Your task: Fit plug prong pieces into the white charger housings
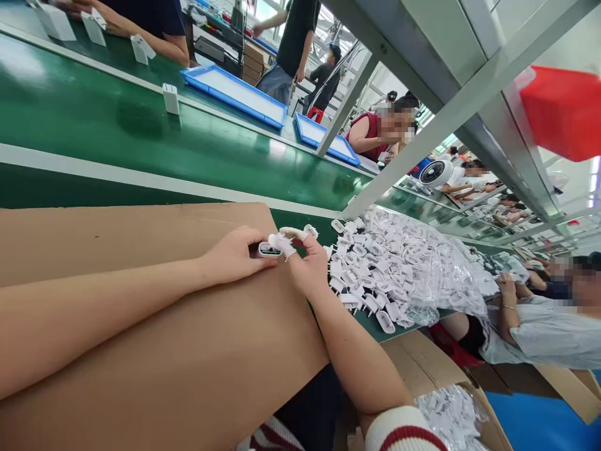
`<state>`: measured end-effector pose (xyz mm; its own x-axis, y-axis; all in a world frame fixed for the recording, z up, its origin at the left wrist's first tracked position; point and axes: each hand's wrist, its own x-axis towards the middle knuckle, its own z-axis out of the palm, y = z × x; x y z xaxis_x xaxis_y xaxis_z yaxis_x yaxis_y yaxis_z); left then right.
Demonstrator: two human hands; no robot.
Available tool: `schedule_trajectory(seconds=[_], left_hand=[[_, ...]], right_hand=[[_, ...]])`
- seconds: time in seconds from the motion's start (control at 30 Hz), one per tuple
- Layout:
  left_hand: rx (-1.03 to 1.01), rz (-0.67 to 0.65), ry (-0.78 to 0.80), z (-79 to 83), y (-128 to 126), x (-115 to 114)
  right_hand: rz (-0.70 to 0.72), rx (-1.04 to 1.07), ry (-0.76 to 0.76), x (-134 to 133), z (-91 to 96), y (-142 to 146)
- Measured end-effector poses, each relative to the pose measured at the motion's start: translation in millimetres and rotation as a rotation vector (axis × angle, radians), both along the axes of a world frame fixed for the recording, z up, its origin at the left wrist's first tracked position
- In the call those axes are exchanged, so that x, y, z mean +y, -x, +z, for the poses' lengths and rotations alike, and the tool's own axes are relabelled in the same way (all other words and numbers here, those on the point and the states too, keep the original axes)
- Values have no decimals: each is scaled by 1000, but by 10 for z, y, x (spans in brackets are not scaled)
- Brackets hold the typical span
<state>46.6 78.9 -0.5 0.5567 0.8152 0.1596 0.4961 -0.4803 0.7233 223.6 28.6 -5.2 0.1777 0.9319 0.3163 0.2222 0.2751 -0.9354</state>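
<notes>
My left hand [237,254] is closed around a small white plastic charger housing [269,246], its open end turned toward my right hand. A green circuit board shows inside that end. White covers sit on the thumb and forefinger of my right hand [307,263]. Those fingertips are bent together at the edge of the housing; whether a small part is pinched between them I cannot make out. Both hands are over the right end of a brown cardboard sheet [188,351]. A pile of white plastic housings [361,269] lies just right of my right hand.
Clear plastic bags [432,269] lie over the pile. Beyond the cardboard runs a green conveyor belt [225,156] with a white block [171,99] standing on it. Blue-rimmed trays [235,94] lie on its far side. A metal post [422,131] slants overhead. A co-worker [530,326] sits at right.
</notes>
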Motion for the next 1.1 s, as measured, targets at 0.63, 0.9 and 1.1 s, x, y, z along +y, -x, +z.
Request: schedule_trajectory(seconds=[0.63,0.9,1.1], left_hand=[[-47,-14,13,-62,25,7],[-48,-40,-10,-17,10,-1],[-25,-32,-2,-19,28,-9]], right_hand=[[11,-717,-223,-3,118,-51],[42,-830,-156,25,218,-59],[76,-819,-59,44,323,-32]])
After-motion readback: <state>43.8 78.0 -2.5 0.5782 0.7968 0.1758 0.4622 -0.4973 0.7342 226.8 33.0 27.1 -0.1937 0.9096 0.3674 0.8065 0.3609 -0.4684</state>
